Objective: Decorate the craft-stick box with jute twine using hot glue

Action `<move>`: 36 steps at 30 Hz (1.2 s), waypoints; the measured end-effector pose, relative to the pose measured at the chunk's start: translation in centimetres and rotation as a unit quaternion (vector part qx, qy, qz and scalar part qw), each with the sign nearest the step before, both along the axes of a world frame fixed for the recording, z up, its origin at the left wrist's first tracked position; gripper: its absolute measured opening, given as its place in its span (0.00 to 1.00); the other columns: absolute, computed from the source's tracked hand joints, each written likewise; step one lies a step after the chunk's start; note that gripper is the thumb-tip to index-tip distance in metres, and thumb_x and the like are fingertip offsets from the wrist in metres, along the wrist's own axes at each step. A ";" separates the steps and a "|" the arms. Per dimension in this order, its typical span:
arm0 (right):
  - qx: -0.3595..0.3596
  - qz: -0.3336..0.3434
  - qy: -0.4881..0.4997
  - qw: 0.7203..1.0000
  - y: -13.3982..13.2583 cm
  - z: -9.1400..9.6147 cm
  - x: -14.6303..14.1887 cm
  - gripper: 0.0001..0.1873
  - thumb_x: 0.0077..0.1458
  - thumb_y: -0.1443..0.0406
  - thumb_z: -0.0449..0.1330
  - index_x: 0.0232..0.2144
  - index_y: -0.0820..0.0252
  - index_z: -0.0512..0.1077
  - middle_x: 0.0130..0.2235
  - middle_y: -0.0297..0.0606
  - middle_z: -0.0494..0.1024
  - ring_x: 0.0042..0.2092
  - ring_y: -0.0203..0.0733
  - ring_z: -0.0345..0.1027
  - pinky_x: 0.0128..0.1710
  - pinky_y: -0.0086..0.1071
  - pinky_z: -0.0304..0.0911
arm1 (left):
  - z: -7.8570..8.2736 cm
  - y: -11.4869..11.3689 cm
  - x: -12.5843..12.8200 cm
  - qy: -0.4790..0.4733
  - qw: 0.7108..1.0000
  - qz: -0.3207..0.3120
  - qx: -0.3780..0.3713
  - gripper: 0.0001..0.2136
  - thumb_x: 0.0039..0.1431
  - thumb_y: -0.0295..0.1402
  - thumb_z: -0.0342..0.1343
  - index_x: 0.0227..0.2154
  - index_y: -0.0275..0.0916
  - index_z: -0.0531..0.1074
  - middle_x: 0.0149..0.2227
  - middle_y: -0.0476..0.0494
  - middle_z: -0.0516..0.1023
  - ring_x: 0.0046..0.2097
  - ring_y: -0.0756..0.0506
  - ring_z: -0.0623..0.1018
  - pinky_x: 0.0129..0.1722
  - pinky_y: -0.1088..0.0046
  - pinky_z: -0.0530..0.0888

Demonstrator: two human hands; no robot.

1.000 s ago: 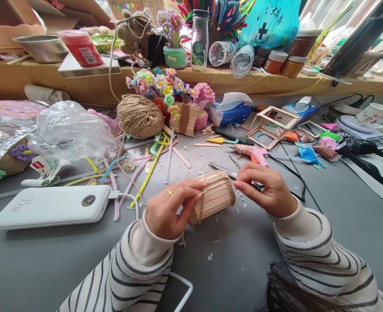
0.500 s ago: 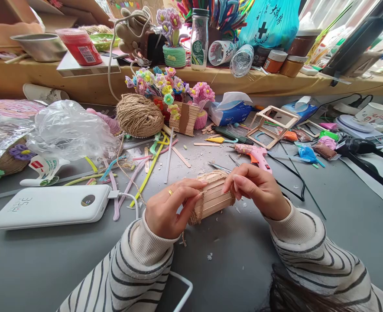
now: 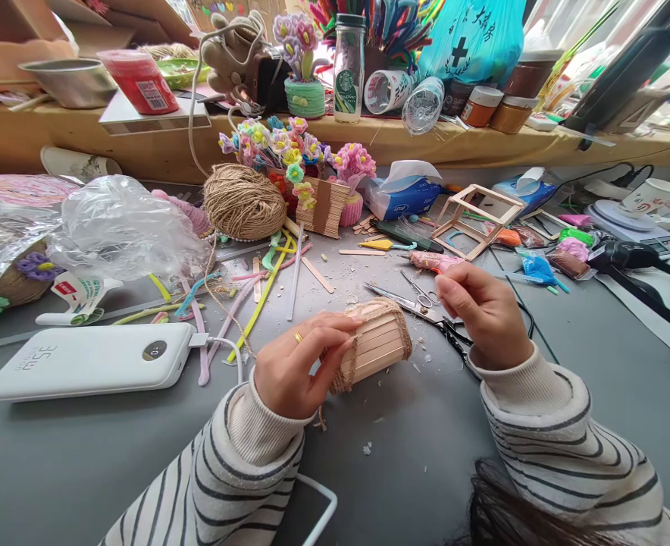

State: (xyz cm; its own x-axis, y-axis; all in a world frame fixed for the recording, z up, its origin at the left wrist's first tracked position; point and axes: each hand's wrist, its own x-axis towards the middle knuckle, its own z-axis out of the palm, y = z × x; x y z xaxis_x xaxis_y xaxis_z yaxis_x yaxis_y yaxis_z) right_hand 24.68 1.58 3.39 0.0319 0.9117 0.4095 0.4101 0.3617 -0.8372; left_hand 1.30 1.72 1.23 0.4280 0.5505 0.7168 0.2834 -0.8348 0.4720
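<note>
The grey table (image 3: 403, 470) carries everything, with a ball of twine (image 3: 245, 202) beyond the left hand (image 3: 296, 370). That hand's grip is closed, thumb and fingers pinching the left end of a small wooden barrel (image 3: 379, 347). The right hand (image 3: 486, 315) is apart from it, fingers curled; I cannot tell whether its grip holds anything. Between the hands, the barrel lies on its side, long axis running sideways and slightly slanted, the right end pointing right and a little away from the person. Small scissors (image 3: 423, 296) lie beyond that end, which a twine band (image 3: 406, 338) circles.
</note>
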 end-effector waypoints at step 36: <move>0.041 -0.102 -0.025 0.994 4.5 0.8 -1.8 0.07 0.49 0.63 0.59 0.33 0.57 0.71 0.48 0.42 0.70 0.51 0.45 0.63 0.44 0.38 0.63 | 0.2 0.0 0.1 -0.010 1.000 0.008 0.027 0.08 0.52 0.20 0.52 0.33 0.38 0.66 0.37 0.40 0.79 0.41 0.47 0.78 0.44 0.69 0.76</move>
